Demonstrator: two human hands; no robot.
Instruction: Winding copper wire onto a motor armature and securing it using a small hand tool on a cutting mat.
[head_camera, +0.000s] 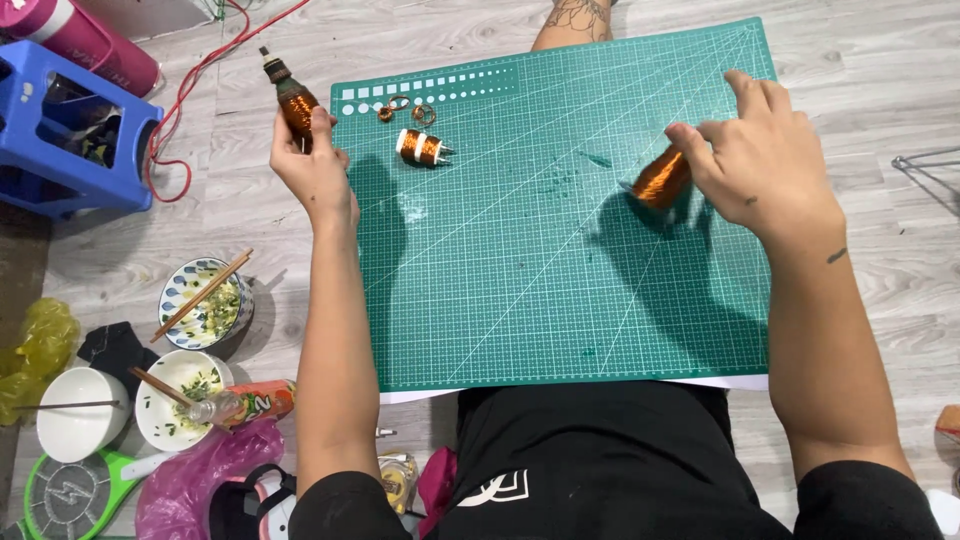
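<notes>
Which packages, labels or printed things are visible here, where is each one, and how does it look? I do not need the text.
Plastic bottle: lying on the floor by the white bowls, left of the person's left arm; clear neck, orange and green label.
Pink bottle: top left corner, lying behind the blue stool; magenta with a white band.
Cutting mat: centre, on the floor; green rectangle printed with white grid lines and small squares.
Round green item: bottom left; white lightning symbol.

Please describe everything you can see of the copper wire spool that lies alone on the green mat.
The small spool lies on its side near the far left corner of the green cutting mat. It is wound with shiny copper-coloured wire, has a pale band at one end and a thin metal tip pointing right. No hand touches it; the left hand is nearest. A few small copper rings lie just beyond it.
</notes>
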